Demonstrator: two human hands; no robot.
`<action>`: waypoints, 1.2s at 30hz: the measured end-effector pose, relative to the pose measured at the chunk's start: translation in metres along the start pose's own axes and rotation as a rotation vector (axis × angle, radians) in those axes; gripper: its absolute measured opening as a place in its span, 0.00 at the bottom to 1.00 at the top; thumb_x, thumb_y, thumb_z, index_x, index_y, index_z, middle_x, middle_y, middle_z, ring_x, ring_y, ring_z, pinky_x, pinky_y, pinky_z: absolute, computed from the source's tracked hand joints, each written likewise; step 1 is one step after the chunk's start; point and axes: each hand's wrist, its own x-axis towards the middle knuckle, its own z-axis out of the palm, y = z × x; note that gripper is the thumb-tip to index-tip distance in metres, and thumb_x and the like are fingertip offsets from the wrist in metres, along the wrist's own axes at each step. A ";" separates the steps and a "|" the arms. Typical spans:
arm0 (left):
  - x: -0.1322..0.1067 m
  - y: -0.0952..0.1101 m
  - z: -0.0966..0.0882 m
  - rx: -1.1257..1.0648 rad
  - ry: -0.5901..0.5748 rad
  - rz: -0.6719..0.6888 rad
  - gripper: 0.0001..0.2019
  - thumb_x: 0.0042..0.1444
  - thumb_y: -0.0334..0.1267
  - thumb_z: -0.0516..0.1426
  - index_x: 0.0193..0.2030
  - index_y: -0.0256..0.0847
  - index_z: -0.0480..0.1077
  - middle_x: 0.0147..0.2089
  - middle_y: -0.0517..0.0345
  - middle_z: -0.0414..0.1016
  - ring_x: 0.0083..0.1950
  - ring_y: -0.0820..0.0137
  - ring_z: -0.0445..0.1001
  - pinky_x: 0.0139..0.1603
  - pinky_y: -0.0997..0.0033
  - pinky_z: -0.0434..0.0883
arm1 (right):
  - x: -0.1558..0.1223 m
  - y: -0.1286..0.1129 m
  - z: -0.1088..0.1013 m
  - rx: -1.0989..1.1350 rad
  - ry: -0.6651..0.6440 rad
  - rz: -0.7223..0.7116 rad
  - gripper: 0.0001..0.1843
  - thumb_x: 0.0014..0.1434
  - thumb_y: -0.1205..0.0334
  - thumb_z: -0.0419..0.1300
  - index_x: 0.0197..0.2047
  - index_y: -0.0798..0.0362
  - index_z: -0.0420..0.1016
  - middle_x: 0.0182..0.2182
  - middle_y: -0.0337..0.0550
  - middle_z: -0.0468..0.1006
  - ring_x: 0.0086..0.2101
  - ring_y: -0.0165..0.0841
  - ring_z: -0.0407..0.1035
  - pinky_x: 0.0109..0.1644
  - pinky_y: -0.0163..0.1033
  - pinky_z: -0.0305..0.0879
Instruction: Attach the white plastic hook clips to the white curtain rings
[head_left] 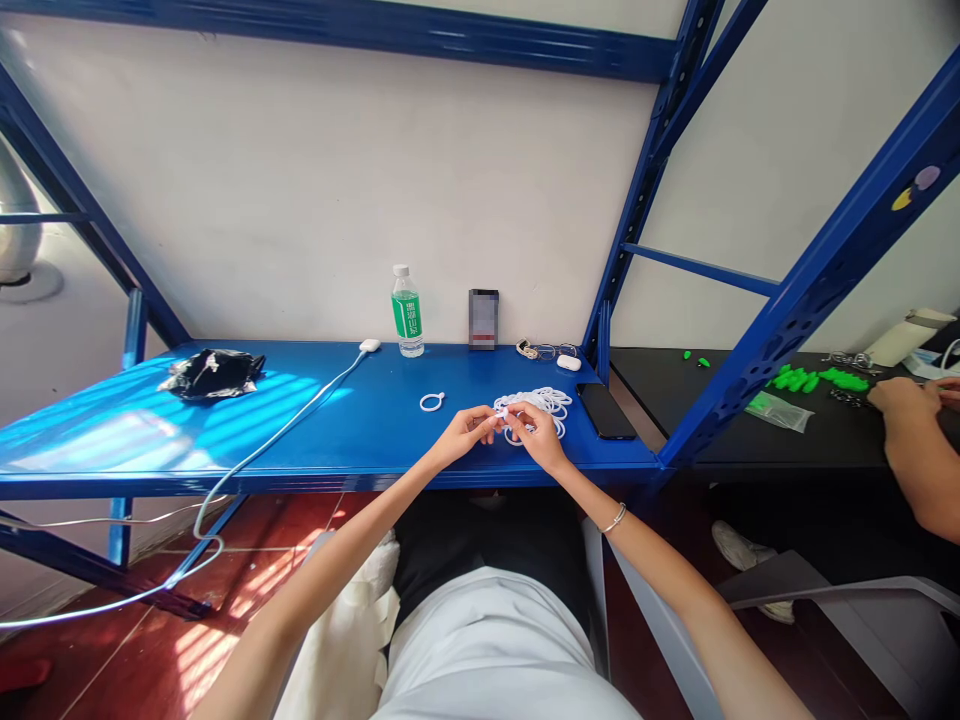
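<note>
My left hand (pixel 474 428) and my right hand (pixel 536 432) meet above the front of the blue table. Both have their fingers pinched together on a small white ring (pixel 501 413), which the fingertips partly cover. Just behind and beside my right hand lies a loose pile of white rings (pixel 551 402). To the left of my hands, a single white ring (pixel 431 403) with a small tab rests flat on the table, apart from the pile.
On the blue table (pixel 322 440) are a black plastic bag (pixel 214 374), a white cable (pixel 300 400), a water bottle (pixel 407 315), a dark box (pixel 484 320), glasses (pixel 556 351), a white case (pixel 569 363) and a phone (pixel 606 411). At right, a co-worker's hand (pixel 904 400) is near green pieces (pixel 799 379).
</note>
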 end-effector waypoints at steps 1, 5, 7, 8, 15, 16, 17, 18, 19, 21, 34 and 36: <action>0.000 0.000 0.000 -0.035 -0.022 -0.026 0.23 0.57 0.57 0.52 0.35 0.35 0.70 0.27 0.57 0.71 0.27 0.73 0.68 0.30 0.73 0.67 | 0.000 -0.001 0.000 -0.008 -0.002 -0.012 0.15 0.60 0.48 0.57 0.39 0.51 0.74 0.32 0.43 0.76 0.22 0.30 0.69 0.27 0.37 0.69; 0.001 -0.001 -0.001 -0.128 -0.055 -0.073 0.24 0.56 0.58 0.54 0.32 0.34 0.71 0.25 0.57 0.71 0.27 0.73 0.69 0.30 0.73 0.67 | -0.001 -0.004 -0.001 -0.049 0.002 -0.092 0.13 0.60 0.49 0.58 0.37 0.50 0.76 0.31 0.42 0.75 0.23 0.30 0.68 0.28 0.37 0.68; 0.001 -0.002 -0.001 -0.148 -0.053 -0.083 0.23 0.55 0.58 0.55 0.31 0.34 0.71 0.25 0.57 0.72 0.27 0.72 0.70 0.30 0.73 0.67 | -0.001 -0.004 -0.001 -0.055 0.006 -0.100 0.13 0.60 0.49 0.58 0.38 0.50 0.76 0.32 0.43 0.75 0.24 0.30 0.68 0.28 0.37 0.68; 0.001 -0.002 -0.001 -0.149 -0.053 -0.087 0.24 0.55 0.58 0.55 0.31 0.35 0.71 0.26 0.56 0.72 0.27 0.72 0.70 0.30 0.73 0.68 | -0.001 -0.004 -0.001 -0.049 0.003 -0.094 0.14 0.60 0.49 0.58 0.40 0.50 0.76 0.32 0.43 0.75 0.24 0.30 0.68 0.28 0.37 0.68; 0.001 0.000 -0.001 -0.108 -0.079 -0.085 0.25 0.53 0.59 0.55 0.27 0.35 0.71 0.25 0.55 0.73 0.27 0.72 0.70 0.31 0.72 0.68 | -0.002 -0.006 -0.001 -0.026 -0.018 -0.092 0.13 0.60 0.49 0.59 0.38 0.50 0.75 0.30 0.41 0.76 0.21 0.29 0.68 0.28 0.36 0.67; 0.001 0.000 -0.001 -0.109 -0.087 -0.080 0.25 0.54 0.59 0.55 0.26 0.35 0.71 0.25 0.55 0.73 0.27 0.72 0.70 0.31 0.72 0.68 | -0.002 -0.006 -0.001 -0.022 -0.017 -0.099 0.13 0.60 0.50 0.59 0.38 0.50 0.76 0.31 0.41 0.76 0.21 0.28 0.68 0.28 0.36 0.67; 0.001 0.001 -0.001 -0.110 -0.093 -0.075 0.25 0.54 0.59 0.55 0.26 0.35 0.71 0.25 0.55 0.73 0.27 0.72 0.70 0.31 0.72 0.68 | -0.002 -0.006 -0.001 -0.019 -0.018 -0.107 0.13 0.60 0.50 0.59 0.38 0.50 0.76 0.32 0.41 0.76 0.21 0.28 0.67 0.28 0.36 0.67; 0.001 0.001 -0.001 -0.110 -0.098 -0.070 0.25 0.54 0.59 0.55 0.26 0.35 0.71 0.25 0.55 0.72 0.27 0.72 0.70 0.31 0.72 0.68 | -0.002 -0.006 -0.001 -0.020 -0.019 -0.115 0.13 0.60 0.50 0.59 0.38 0.50 0.76 0.32 0.42 0.76 0.21 0.28 0.67 0.28 0.36 0.67; 0.000 0.001 -0.001 -0.105 -0.100 -0.068 0.24 0.54 0.58 0.55 0.26 0.35 0.71 0.25 0.55 0.72 0.27 0.72 0.70 0.31 0.72 0.68 | -0.001 -0.006 -0.001 -0.023 -0.021 -0.120 0.13 0.60 0.50 0.59 0.38 0.50 0.76 0.32 0.42 0.76 0.22 0.28 0.67 0.28 0.36 0.67; 0.000 0.001 -0.002 -0.085 -0.098 -0.073 0.25 0.54 0.59 0.55 0.26 0.36 0.71 0.25 0.56 0.72 0.27 0.71 0.70 0.31 0.72 0.69 | -0.001 -0.006 -0.002 -0.037 -0.028 -0.126 0.13 0.60 0.50 0.59 0.38 0.50 0.77 0.32 0.42 0.76 0.22 0.29 0.67 0.28 0.37 0.67; 0.000 -0.003 -0.003 -0.073 -0.086 -0.080 0.22 0.54 0.56 0.57 0.26 0.35 0.71 0.24 0.58 0.70 0.26 0.73 0.68 0.30 0.73 0.67 | -0.001 -0.005 -0.002 -0.099 -0.025 -0.190 0.12 0.60 0.51 0.59 0.37 0.49 0.77 0.30 0.41 0.76 0.24 0.31 0.68 0.31 0.38 0.67; 0.001 -0.004 -0.003 -0.075 -0.088 -0.076 0.22 0.54 0.55 0.56 0.26 0.35 0.71 0.24 0.58 0.70 0.26 0.73 0.68 0.30 0.73 0.67 | -0.001 -0.006 -0.002 -0.092 -0.030 -0.193 0.12 0.60 0.51 0.59 0.37 0.49 0.77 0.30 0.41 0.76 0.24 0.30 0.67 0.30 0.38 0.66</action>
